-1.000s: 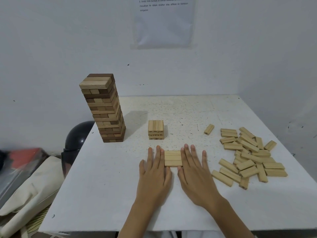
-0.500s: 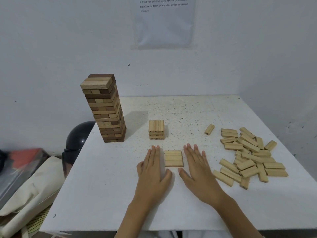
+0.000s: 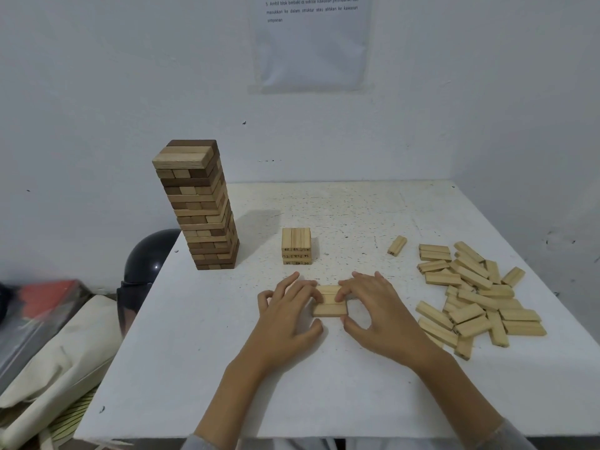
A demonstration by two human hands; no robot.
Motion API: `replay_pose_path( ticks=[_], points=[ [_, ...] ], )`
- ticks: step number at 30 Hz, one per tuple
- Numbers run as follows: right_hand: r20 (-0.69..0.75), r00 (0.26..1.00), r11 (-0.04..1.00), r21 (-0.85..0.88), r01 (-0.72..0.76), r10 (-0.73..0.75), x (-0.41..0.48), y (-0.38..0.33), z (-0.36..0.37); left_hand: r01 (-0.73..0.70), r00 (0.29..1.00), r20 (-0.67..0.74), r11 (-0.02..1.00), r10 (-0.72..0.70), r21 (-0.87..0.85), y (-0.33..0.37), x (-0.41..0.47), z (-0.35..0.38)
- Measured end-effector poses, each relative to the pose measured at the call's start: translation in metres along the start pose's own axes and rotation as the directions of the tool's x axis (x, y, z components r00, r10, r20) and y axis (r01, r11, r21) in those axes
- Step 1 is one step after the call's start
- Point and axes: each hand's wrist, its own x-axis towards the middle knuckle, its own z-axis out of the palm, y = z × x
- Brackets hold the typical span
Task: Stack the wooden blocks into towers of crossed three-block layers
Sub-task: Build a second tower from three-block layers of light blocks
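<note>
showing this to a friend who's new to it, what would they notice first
The tall two-tone block tower at the rear left of the table stands out most. At front centre, the left hand and right hand grip a flat three-block layer, a short pale tower behind it. A loose pile of pale blocks sprawls at right.

white table (image 3: 194, 368) with tower (image 3: 201, 209), loose blocks (image 3: 470, 297)
</note>
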Motion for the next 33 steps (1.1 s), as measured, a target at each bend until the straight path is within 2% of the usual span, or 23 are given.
replay_pose_path(
  ticks=[10, 18, 21, 26, 33],
  points=[
    [-0.012, 1.0, 1.0, 0.001, -0.005, 0.005, 0.002, 0.002, -0.001, -0.006, 1.0, 0.009, 0.996, 0.007, -0.088, -0.004, 0.006, -0.005],
    [-0.053, 0.999, 1.0, 0.009, 0.01, -0.01, 0.004, -0.003, -0.004, 0.109, 0.994, 0.003, 0.955, -0.113, -0.275, -0.004, 0.003, -0.006],
    [-0.043, 0.999, 1.0, 0.026, 0.004, -0.003, 0.006, -0.005, -0.006, 0.106, 0.993, -0.01, 0.949, -0.114, -0.298, -0.005, 0.003, -0.005],
    [-0.048, 0.994, 0.978, 0.189, -0.09, 0.1, 0.009, -0.014, -0.009, 0.138, 0.981, -0.068, 0.894, -0.184, -0.425, 0.003, 0.001, -0.011],
    [-0.135, 0.979, 0.896, 0.436, -0.082, 0.155, 0.034, -0.027, -0.012, 0.021, 0.958, -0.226, 0.835, -0.174, -0.551, 0.001, 0.018, -0.028]
  ],
)
